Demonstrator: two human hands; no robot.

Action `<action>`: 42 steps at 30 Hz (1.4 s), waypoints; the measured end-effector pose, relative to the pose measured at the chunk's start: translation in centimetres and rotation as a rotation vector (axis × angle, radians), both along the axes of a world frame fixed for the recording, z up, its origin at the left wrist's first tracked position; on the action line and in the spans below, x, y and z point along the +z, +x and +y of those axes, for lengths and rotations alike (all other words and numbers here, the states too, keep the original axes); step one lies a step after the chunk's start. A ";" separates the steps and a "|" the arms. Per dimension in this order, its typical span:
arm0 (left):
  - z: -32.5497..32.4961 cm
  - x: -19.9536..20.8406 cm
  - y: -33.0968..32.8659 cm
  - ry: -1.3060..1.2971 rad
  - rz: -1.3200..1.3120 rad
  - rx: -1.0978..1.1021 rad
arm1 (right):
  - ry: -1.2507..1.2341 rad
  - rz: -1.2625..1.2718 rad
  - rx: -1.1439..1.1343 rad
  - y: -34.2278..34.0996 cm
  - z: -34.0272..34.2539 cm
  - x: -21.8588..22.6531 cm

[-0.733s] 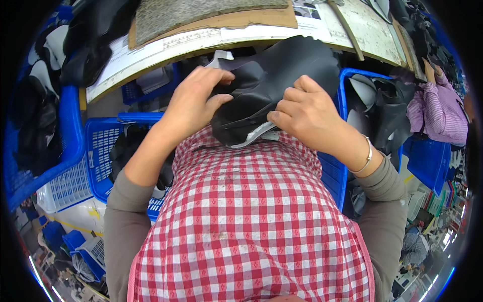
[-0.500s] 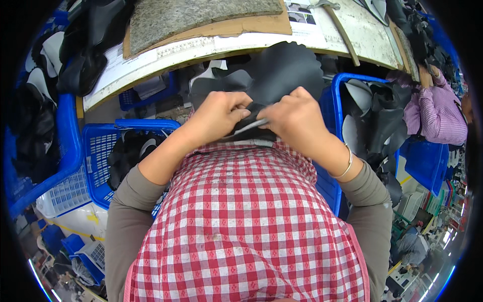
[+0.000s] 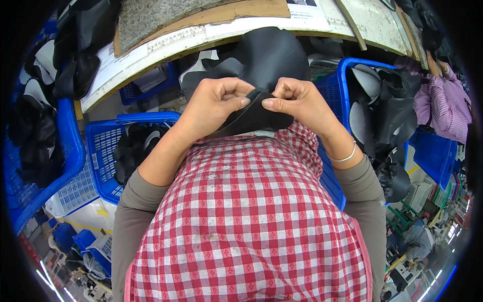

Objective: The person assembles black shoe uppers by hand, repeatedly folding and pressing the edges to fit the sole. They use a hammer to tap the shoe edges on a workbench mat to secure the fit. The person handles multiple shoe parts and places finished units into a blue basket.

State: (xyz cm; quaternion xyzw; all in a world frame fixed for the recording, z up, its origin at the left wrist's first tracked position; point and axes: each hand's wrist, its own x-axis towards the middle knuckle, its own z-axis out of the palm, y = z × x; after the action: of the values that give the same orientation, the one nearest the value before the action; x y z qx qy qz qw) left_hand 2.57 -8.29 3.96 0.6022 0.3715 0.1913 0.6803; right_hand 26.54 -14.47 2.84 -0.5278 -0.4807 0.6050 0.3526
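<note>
In front of the checked apron, I hold a black leather-like piece (image 3: 274, 58), apparently a shoe upper. Its broad, smooth part rises beyond my hands toward the table edge, and a darker, folded part hangs nearer the apron. My left hand (image 3: 217, 103) is closed, with thumb and bent fingers pinching the piece's edge. Close beside it, my right hand (image 3: 302, 100) pinches the same edge between thumb and fingers. The two thumbs point at each other with a short stretch of edge between them. My fingers partly hide the fold.
Ahead stands a white worktable (image 3: 221, 32) with a stone slab (image 3: 166, 17) on cardboard and a tool handle (image 3: 352, 25). Blue baskets of black pieces stand left (image 3: 103, 156) and right (image 3: 343, 93). Another person's checked sleeve (image 3: 443, 108) is at far right.
The grey strip edge seen by my right fingers no longer shows. My right hand has turned, its thumb now on the edge. The piece's near part is folded up between my hands.
</note>
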 end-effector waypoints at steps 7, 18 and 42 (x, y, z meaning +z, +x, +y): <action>0.1 -0.1 -0.1 -0.052 0.049 -0.010 | -0.079 0.066 0.029 -0.1 0.4 0.3; 0.0 0.0 0.0 -0.089 0.033 0.013 | -0.041 -0.041 0.044 -0.3 1.0 0.6; -1.6 2.5 2.7 0.561 0.275 -0.051 | 0.868 -0.443 0.211 2.7 2.4 2.2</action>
State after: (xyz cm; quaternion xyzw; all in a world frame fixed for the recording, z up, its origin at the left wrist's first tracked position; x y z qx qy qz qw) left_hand 5.27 -9.94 6.47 0.7958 0.3775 0.1860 0.4355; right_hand 29.25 -12.08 5.01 -0.3964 -0.8024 0.2549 0.3661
